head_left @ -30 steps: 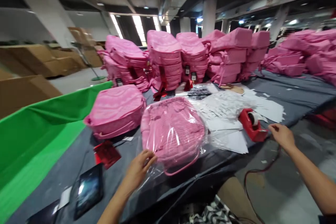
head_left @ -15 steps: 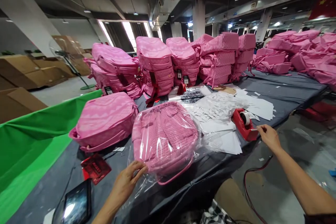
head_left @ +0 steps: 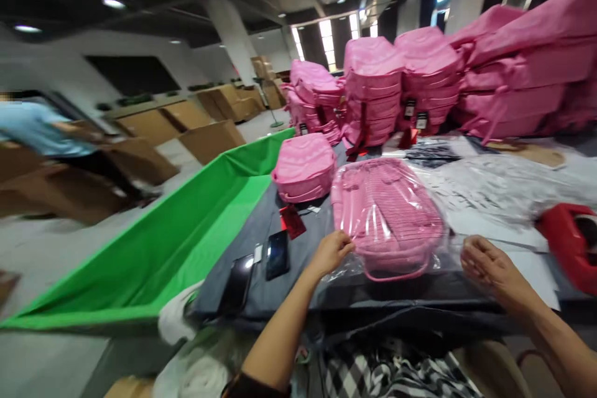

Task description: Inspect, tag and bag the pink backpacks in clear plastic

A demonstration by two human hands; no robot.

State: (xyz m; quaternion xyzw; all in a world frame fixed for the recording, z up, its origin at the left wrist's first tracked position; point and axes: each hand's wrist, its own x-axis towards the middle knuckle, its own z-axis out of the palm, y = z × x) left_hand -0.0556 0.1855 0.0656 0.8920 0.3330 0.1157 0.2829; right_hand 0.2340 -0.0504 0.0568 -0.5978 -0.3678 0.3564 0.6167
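Observation:
A pink backpack [head_left: 389, 217] lies on the dark-covered table inside a clear plastic bag [head_left: 438, 261], its front toward me. At the near left corner, my left hand [head_left: 332, 255] pinches the edge of the plastic bag. To the right of the bag hovers my right hand [head_left: 489, 270], its fingers curled together; whatever they may hold is too small to make out. A red tape dispenser [head_left: 566, 245] with a roll in it stands at the right edge of the view, apart from my right hand.
Another pink backpack [head_left: 305, 168] sits behind left, with stacked backpacks [head_left: 373, 93] beyond. White paper sheets [head_left: 532, 273] and clear plastic lie at right. Two phones [head_left: 278, 255] and a red card [head_left: 293, 222] are at left. A green fabric bin [head_left: 186, 242] borders the table; a person [head_left: 46, 130] is far left.
My view has swung left. My right hand has left the tape dispenser and come over beside the bagged backpack. My left hand stays at the near left corner of the bag.

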